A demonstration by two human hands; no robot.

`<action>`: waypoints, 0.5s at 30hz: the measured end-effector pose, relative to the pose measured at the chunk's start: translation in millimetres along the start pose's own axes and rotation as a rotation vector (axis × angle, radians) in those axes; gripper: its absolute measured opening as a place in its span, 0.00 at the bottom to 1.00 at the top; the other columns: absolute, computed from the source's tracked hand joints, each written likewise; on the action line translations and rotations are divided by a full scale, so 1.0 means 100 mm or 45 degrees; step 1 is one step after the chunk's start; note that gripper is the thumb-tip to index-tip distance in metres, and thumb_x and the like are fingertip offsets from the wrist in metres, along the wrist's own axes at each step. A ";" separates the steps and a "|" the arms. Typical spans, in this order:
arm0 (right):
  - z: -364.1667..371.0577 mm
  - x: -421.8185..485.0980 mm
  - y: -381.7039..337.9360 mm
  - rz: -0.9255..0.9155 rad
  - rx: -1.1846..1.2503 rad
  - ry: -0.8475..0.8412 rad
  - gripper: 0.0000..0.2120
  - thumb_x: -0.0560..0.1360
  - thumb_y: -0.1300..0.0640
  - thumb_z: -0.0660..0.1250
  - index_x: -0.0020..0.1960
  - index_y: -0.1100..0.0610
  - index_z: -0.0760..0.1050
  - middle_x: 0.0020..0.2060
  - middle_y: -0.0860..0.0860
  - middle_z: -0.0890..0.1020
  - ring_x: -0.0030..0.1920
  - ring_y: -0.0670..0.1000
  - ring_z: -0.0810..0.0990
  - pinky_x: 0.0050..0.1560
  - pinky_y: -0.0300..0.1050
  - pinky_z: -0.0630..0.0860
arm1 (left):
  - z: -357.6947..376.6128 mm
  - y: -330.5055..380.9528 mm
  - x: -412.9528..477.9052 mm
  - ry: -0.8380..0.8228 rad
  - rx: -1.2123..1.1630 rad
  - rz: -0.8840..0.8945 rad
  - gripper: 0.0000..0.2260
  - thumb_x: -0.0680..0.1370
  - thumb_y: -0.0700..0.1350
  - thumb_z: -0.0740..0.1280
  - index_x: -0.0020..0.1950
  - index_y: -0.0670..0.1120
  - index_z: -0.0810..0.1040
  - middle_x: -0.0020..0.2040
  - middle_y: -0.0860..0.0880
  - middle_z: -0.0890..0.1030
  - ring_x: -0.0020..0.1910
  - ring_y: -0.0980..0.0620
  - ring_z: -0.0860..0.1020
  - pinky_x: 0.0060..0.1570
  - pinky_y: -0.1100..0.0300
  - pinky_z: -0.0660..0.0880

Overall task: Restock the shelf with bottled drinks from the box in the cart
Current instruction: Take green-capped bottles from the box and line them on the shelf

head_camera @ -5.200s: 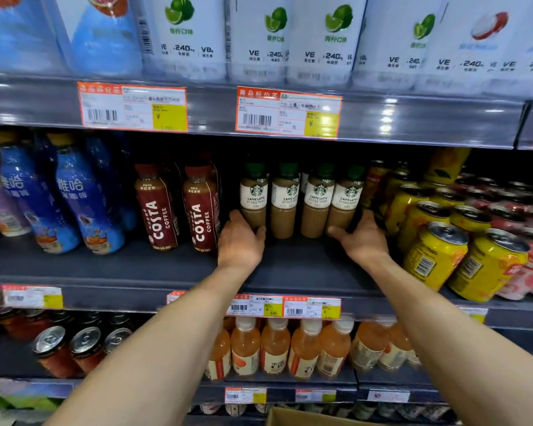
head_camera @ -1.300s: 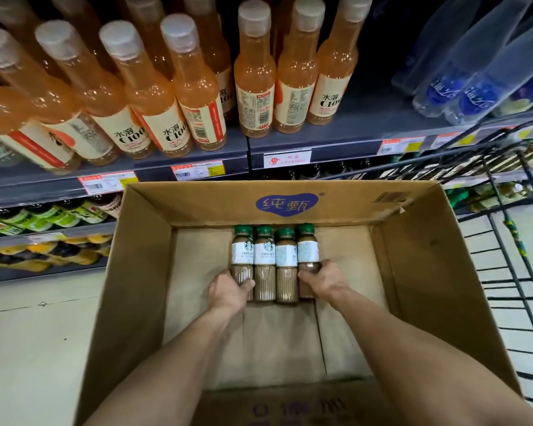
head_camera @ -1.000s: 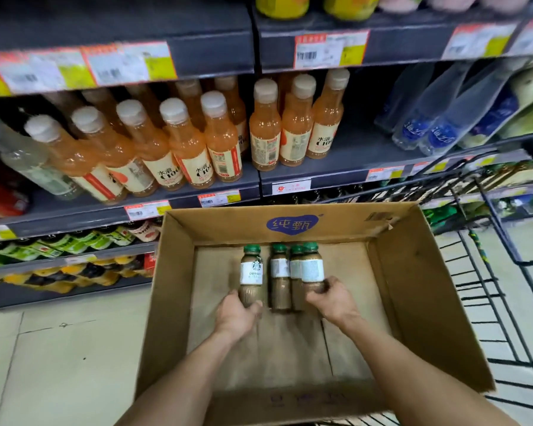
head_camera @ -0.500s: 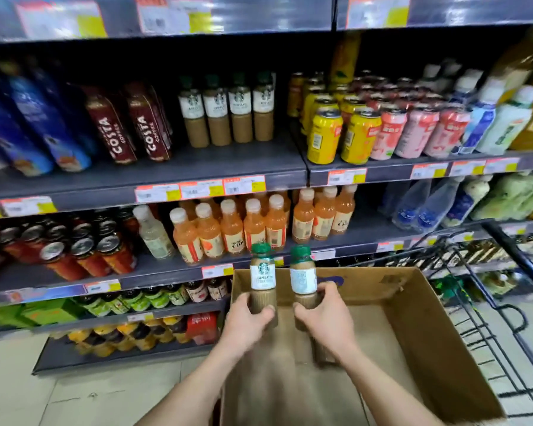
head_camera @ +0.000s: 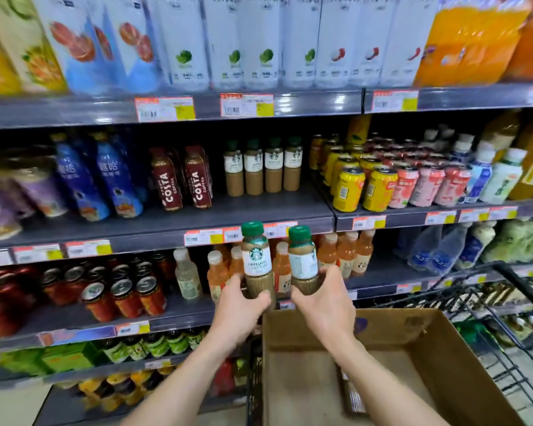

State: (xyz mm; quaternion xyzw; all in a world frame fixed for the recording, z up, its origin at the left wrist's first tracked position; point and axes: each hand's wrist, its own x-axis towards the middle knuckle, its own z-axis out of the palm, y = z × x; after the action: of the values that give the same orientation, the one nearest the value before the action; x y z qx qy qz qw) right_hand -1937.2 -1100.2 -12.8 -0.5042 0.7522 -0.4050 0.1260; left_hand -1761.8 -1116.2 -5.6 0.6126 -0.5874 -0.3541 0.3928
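This is a shop aisle, with drinks packed in on every level. The middle shelf (head_camera: 259,210) has a row (head_camera: 263,169) of four coffee bottles standing at the back, and bare space in front of them. So some of the job looks done, but there is room for more. A person stands by a cart (head_camera: 523,305) with a brown box (head_camera: 462,358) in it. The left hand (head_camera: 237,309) has its fingers wrapped round the bottom of a bottle (head_camera: 256,262). The right hand (head_camera: 323,302) grips a second bottle (head_camera: 302,261) the same way. Both are upright, side by side, in the air over the box's far edge and below the middle shelf. They are not on the shelf yet. In the part of the box that shows I see only bare cardboard and no bottles. The arms hide a bit of it.
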 end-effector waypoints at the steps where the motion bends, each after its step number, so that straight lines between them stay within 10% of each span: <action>1: 0.01 0.05 -0.04 -0.018 0.013 0.019 0.26 0.61 0.34 0.71 0.50 0.38 0.60 0.44 0.39 0.76 0.45 0.48 0.78 0.40 0.48 0.71 | -0.01 0.05 0.05 0.011 -0.002 0.033 0.17 0.70 0.51 0.73 0.58 0.55 0.75 0.52 0.59 0.81 0.49 0.63 0.79 0.46 0.61 0.74; 15: 0.18 1.75 -0.76 -0.224 0.080 0.140 0.24 0.65 0.38 0.70 0.58 0.45 0.71 0.47 0.43 0.70 0.46 0.51 0.77 0.42 0.47 0.71 | -0.28 0.77 1.48 0.236 0.149 0.222 0.20 0.70 0.50 0.72 0.58 0.54 0.70 0.50 0.56 0.77 0.48 0.54 0.76 0.47 0.59 0.69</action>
State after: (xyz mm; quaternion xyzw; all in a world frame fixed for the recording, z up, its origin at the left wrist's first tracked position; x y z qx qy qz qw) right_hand -1956.8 -1272.1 69.8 -0.5410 0.6979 -0.4649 0.0643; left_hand -1761.5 -1262.2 79.9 0.6111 -0.6193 -0.2255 0.4383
